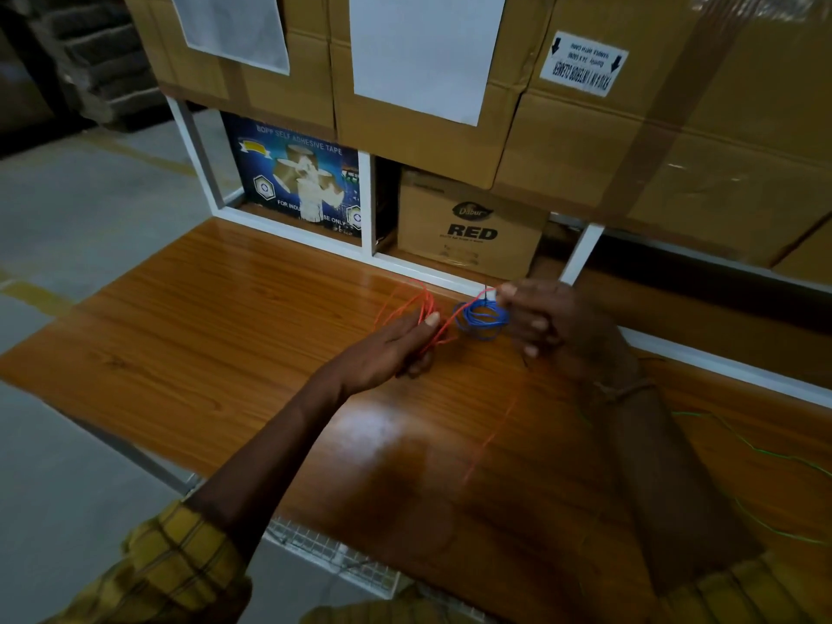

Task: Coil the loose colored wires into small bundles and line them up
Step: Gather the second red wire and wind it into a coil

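My left hand [407,342] grips red wire [416,308] loops, loose tail trailing toward me; right hand [538,322], just beside, pinches the blue coil [481,321] between them.

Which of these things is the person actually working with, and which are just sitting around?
In the job:
red wire, held in the left hand
blue coil, by the right hand
green wire, loose on the table

Just lying about:
cardboard boxes
tape carton
Dabur Red box
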A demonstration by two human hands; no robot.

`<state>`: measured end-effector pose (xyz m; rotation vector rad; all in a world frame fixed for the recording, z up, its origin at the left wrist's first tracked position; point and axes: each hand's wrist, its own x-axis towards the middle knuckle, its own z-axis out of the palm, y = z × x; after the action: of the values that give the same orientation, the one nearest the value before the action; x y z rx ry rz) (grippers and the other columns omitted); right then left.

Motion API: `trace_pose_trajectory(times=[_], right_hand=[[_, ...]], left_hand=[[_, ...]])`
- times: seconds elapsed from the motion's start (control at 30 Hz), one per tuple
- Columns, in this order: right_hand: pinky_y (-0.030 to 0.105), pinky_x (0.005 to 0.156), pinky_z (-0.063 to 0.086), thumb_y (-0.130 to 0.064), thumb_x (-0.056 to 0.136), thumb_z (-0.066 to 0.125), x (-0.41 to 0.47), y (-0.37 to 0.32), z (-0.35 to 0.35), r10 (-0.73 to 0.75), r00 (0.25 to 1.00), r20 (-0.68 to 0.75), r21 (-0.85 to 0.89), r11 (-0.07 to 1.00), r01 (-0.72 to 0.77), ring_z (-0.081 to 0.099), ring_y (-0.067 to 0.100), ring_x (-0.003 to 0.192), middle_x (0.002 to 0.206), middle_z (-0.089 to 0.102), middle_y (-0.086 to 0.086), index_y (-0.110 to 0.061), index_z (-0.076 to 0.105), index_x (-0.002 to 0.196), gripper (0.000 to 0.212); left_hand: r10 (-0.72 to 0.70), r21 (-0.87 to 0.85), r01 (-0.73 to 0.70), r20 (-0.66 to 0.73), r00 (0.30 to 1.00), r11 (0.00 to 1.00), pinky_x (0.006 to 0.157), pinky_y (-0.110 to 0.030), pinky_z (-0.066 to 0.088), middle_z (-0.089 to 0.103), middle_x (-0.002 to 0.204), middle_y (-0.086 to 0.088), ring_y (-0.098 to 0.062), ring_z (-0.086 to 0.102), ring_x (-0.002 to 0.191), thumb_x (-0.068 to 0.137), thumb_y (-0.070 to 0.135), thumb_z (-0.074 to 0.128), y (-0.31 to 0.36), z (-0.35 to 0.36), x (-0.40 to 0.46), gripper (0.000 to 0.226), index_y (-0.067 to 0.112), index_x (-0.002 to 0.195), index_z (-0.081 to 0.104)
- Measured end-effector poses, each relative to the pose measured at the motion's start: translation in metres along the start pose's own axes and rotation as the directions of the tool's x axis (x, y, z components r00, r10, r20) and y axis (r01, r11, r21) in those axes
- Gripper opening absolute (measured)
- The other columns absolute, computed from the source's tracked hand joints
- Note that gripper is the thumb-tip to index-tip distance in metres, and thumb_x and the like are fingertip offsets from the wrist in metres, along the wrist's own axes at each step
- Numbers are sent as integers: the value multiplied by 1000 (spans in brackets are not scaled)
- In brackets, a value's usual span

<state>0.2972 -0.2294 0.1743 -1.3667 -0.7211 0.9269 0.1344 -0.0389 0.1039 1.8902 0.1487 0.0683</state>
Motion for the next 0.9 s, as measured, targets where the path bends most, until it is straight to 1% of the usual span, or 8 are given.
trace_pose_trajectory(times=[0.1, 0.27, 0.47, 0.57, 0.67, 0.77, 0.83, 0.9], right_hand=[[20, 38, 30, -15, 107, 45, 16, 7, -21, 0, 993, -121, 140, 990, 17, 27, 3, 37, 47, 34, -8, -4, 59, 92, 23], [19, 39, 27, -23, 104, 59, 33, 49, -14, -76, 953, -295, -294, 956, -15, 34, 1, 42, 50, 45, -11, -14, 66, 91, 17], [20, 45, 33, -30, 108, 52, 19, 92, 35, -69, 962, -264, -375, 926, -37, 44, 3, 47, 66, 53, 5, -13, 69, 90, 30], [25, 42, 31, -31, 108, 49, 4, 105, 56, -13, 978, -209, -402, 913, -74, 42, 12, 44, 66, 52, 12, -8, 67, 92, 33], [24, 39, 32, -34, 107, 51, -19, 103, 70, 11, 989, -150, -464, 882, -80, 44, 16, 43, 59, 55, 3, -13, 67, 99, 28], [22, 39, 35, -26, 104, 57, -37, 84, 75, -7, 996, -84, -565, 824, -42, 47, 12, 41, 56, 59, 1, -15, 65, 102, 14], [23, 38, 37, -22, 102, 61, -43, 65, 74, -27, 999, -35, -601, 799, 0, 49, 12, 40, 56, 62, 5, -13, 66, 97, 11], [21, 37, 38, -20, 101, 64, -46, 47, 66, -48, 998, -32, -631, 775, 17, 51, 9, 40, 58, 63, 7, -10, 68, 96, 12]], left_hand=[[24, -164, -10, 79, 997, 986, 58, -26, 38, 43, 77, -15, -19, 41, 62, 114, 36, 39, 5, -4, -12, 50, -12, 114, 54], [174, -432, -106, 121, 977, 896, 66, -25, 49, 24, 60, -13, -29, 21, 51, 115, 21, 32, 24, -4, -19, 39, 5, 89, 55], [213, -763, -107, 41, 976, 637, 76, -37, 40, 44, 72, -4, -17, 48, 61, 115, 32, 28, 34, 2, -7, 39, 5, 114, 57], [218, -841, -196, -95, 971, 505, 107, -49, 32, 52, 85, -9, -21, 56, 75, 116, 23, 28, 40, 1, 4, 33, 2, 127, 50], [145, -679, -272, -238, 960, 682, 104, -48, 38, 61, 96, -12, -28, 61, 91, 114, 20, 35, 37, -2, 12, 28, 3, 126, 54], [171, -168, -247, -370, 913, 954, 94, -34, 48, 66, 102, -19, -32, 64, 101, 116, 24, 36, 27, 3, 17, 30, 1, 115, 56], [219, 123, -187, -362, 906, 975, 94, -28, 50, 67, 101, -11, -22, 66, 101, 116, 25, 37, 15, 9, 20, 27, 2, 121, 49], [222, 303, -122, -320, 921, 945, 90, -39, 53, 65, 97, -1, -15, 66, 92, 114, 34, 37, 5, 12, 21, 32, 3, 123, 45]])
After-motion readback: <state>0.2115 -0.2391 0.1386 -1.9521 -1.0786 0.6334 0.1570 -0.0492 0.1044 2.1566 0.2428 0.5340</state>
